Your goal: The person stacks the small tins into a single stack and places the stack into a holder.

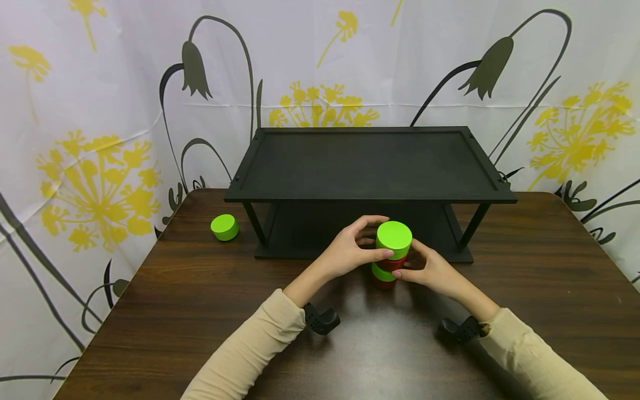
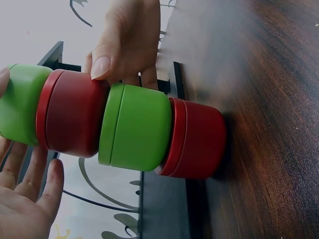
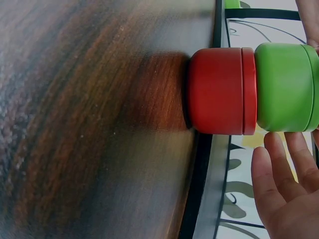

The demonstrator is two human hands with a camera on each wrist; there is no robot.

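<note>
Just right of centre in the frame, we see the left hand [image 1: 350, 253] pinch the top green jar [image 1: 394, 237]; the right hand [image 1: 436, 272] seems to pinch the upper red jar [image 2: 75, 114]. An uneven release could topple the stack [image 2: 112, 122].

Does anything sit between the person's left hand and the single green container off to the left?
Yes: in the head view, the left leg of the black shelf stands between the left hand and that green container. Nothing visible blocks a route around the shelf's front-left corner.
</note>
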